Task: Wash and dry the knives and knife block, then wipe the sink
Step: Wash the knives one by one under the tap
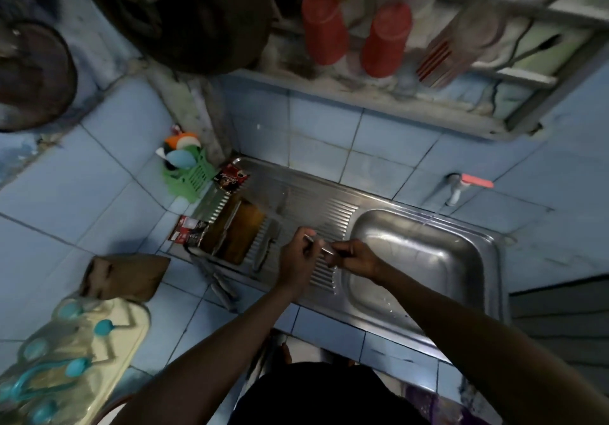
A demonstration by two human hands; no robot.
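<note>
My left hand (295,254) and my right hand (357,258) meet over the ribbed drainboard (309,200), just left of the steel sink basin (425,259). Both hold a slim, blurred metal piece between them that looks like a knife (319,245). My right hand grips one end and my left fingers pinch the other. The brown wooden knife block (239,233) lies on its side at the drainboard's left end. One knife (265,248) lies beside it, and more knives (222,287) rest on the tiled counter in front.
A tap (459,187) with a pink handle sticks out of the wall behind the basin. A green basket (191,174) of sponges, red sachets (230,177), a brown cloth (127,276) and a cream tray (75,348) stand to the left. Red cups (324,25) stand on the window ledge.
</note>
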